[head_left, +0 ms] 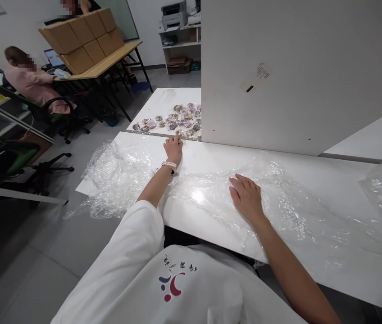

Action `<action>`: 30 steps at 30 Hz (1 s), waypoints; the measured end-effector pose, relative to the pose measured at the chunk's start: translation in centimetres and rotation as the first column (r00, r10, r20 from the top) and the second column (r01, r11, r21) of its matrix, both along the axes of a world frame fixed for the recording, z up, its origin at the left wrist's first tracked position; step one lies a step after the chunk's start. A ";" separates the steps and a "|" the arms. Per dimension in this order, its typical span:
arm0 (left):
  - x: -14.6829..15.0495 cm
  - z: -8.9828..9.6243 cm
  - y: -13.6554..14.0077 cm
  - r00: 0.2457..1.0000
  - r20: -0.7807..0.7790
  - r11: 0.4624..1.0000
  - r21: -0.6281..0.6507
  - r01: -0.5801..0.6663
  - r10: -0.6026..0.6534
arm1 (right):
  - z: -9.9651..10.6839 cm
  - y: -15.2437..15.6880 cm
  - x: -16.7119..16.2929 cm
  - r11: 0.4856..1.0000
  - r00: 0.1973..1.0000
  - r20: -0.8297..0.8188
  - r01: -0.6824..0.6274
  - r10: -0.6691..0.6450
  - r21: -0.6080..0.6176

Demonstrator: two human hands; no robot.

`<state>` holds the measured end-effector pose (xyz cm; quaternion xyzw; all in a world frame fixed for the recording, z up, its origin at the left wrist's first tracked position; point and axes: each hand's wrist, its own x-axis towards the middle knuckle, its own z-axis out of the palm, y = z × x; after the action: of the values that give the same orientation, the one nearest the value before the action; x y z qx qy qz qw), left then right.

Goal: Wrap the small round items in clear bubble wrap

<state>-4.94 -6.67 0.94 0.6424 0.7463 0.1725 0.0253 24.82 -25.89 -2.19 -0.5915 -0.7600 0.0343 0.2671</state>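
My left hand (pixel 173 149), with a pink band at the wrist, stretches forward to the near edge of a pile of small wrapped packets (pixel 174 120). Its fingers are curled in at a small wrapped packet (pixel 179 133), and the fingertips are partly hidden. Clear plastic film (pixel 120 175) lies crumpled along the white table (pixel 218 157), under and around both arms. On the right, my right hand (pixel 247 196) rests palm down on the film, fingers slightly spread and holding nothing.
A tall white panel (pixel 279 76) stands upright behind the table at the right. Film hangs off the left table edge. Further back are cardboard boxes (pixel 83 40) on a wooden table, two people, office chairs (pixel 59 112) and a shelf with a printer (pixel 174 15).
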 end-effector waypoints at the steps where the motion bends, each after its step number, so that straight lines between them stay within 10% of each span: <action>1: 0.1 -0.1 -0.9 1.000 -0.023 1.000 -0.009 0.010 -0.011 | 0.0 0.0 0.0 1.000 1.000 -0.006 -0.002 0.002 0.000; 6: -0.2 1.4 -2.7 0.985 -0.053 0.976 -0.150 0.157 -0.166 | -0.2 0.1 0.0 1.000 1.000 -0.018 -0.004 0.004 0.003; 12: 0.4 7.9 -1.2 0.975 0.159 0.986 -0.044 0.164 -0.155 | -0.5 0.1 0.0 0.998 0.997 -0.075 -0.012 0.007 -0.058; 15: 4.1 9.5 -5.2 0.816 0.499 0.950 0.054 0.306 -0.291 | -0.8 0.2 0.5 0.994 0.947 -0.316 0.030 -0.061 -0.102; 19: 11.1 6.4 -14.6 0.526 0.752 0.767 -0.044 0.641 -0.397 | -1.1 1.2 1.5 0.978 0.648 -0.734 0.094 -0.204 -0.188; 23: 15.5 2.4 -20.4 0.668 0.546 0.735 -0.132 0.665 -0.506 | 0.7 1.1 3.4 0.961 0.477 -0.837 0.069 -0.267 -0.267; 27: 13.5 2.6 -21.4 0.732 0.357 0.786 0.010 0.618 -0.580 | 4.3 -4.2 4.8 0.967 0.666 -0.701 0.149 -0.254 -0.208; 30: 8.5 3.4 -22.0 0.706 0.283 0.731 -0.026 0.682 -0.649 | 5.2 -10.3 3.8 0.991 0.844 -0.534 -0.023 -0.050 -0.129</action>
<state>3.56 -28.63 4.30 0.8376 0.4636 0.1841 0.2228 28.61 -36.24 3.05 -0.5798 -0.6470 0.2457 0.4299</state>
